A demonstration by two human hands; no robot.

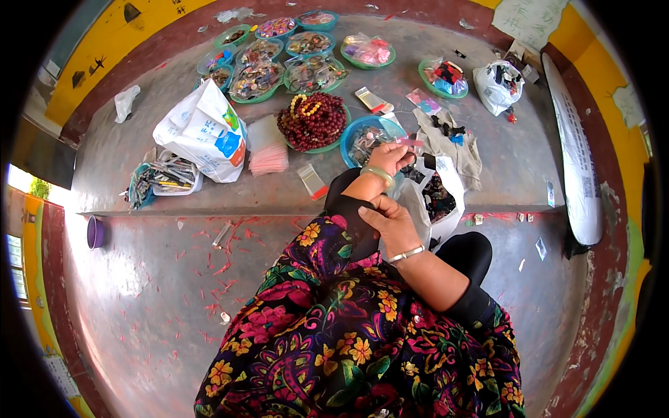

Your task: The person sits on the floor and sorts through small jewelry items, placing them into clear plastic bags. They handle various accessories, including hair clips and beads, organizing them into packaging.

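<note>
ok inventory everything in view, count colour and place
trinket bowls: about eleven, green or blue, platform back
bead bowl: one, green, centre, dark red beads
basin: one, blue, right of bead bowl
large bags: three, white, left, back right, front centre
bundle: one, pink, left of bead bowl
cards: two, grey-red, near bead bowl
tray: one, white, far left
cloth: one, beige, right of basin
bucket: one, purple, floor left
scraps: many, red, floor
long panel: one, white, far right
floral garment: one, black, bottom centre
left grip: one, pale bangle, at pink strip
right grip: one, silver bangle, on black cuff
</note>
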